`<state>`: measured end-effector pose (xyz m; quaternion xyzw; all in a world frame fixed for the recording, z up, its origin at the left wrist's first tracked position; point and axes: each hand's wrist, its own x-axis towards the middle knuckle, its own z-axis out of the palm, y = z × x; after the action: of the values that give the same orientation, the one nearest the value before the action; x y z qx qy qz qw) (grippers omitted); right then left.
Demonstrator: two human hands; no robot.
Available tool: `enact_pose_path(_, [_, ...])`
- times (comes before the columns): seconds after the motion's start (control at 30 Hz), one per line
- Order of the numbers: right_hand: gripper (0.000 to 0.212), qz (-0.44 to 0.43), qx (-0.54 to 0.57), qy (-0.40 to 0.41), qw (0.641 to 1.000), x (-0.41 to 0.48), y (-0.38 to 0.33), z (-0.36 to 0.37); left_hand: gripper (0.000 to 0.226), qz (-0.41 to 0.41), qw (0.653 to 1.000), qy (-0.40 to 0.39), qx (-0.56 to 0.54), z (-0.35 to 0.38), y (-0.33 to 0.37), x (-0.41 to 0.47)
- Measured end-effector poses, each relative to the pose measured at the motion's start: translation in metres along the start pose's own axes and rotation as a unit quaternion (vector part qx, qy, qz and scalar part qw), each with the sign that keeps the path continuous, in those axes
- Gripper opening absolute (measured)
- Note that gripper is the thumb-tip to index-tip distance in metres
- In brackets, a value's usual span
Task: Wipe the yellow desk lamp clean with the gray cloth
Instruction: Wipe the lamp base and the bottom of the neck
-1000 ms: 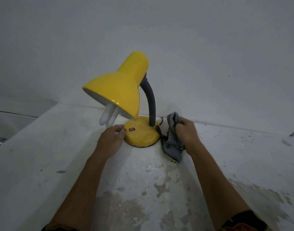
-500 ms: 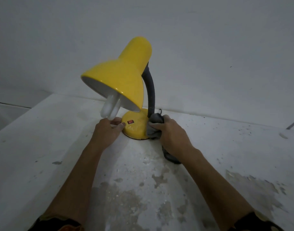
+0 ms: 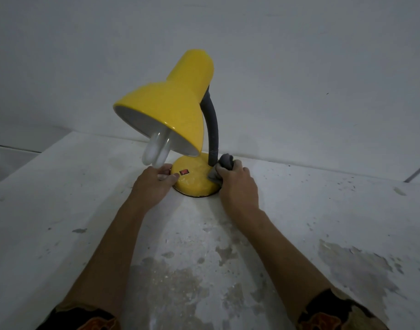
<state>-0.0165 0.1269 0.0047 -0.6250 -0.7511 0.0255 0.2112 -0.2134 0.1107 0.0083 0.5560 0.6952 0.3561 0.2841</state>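
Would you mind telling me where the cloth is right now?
In the head view, the cloth is bunched in the right hand, pressed on the lamp base beside the gray neck.

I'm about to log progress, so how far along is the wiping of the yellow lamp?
Nothing looks finished yet. In hand: the right hand presses the gray cloth on the lamp base beside the dark neck, while the left hand steadies the base's front edge. Left: the rest of the base, the neck and the yellow shade, none touched by the cloth now.

The right hand [image 3: 237,184] now presses the gray cloth [image 3: 222,166] against the lamp base [image 3: 196,179], beside the neck. A second ago it held the cloth off the base.
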Motion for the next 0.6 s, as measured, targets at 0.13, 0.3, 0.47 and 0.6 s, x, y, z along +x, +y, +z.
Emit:
enact_pose_path(0.13, [0.04, -0.022, 0.049, -0.02, 0.998, -0.002, 0.0, -0.006, 0.043, -0.003, 0.999, -0.013, -0.035, 0.001, -0.005, 0.003])
enact_pose_path(0.3, [0.048, 0.003, 0.113, -0.008, 0.994, 0.007, 0.016, -0.014, 0.053, -0.005, 1.0, -0.011, -0.029, 0.004, -0.009, 0.006])
enact_pose_path(0.47, [0.047, 0.065, 0.17, -0.036, 0.983, 0.019, 0.013, -0.018, 0.053, -0.005, 0.999, -0.012, -0.035, 0.005, -0.011, 0.007])
enact_pose_path(0.6, [0.037, 0.14, 0.198, -0.04, 0.969, 0.023, 0.012, -0.025, 0.058, -0.001, 0.999, -0.016, -0.029, 0.003, -0.011, 0.007])
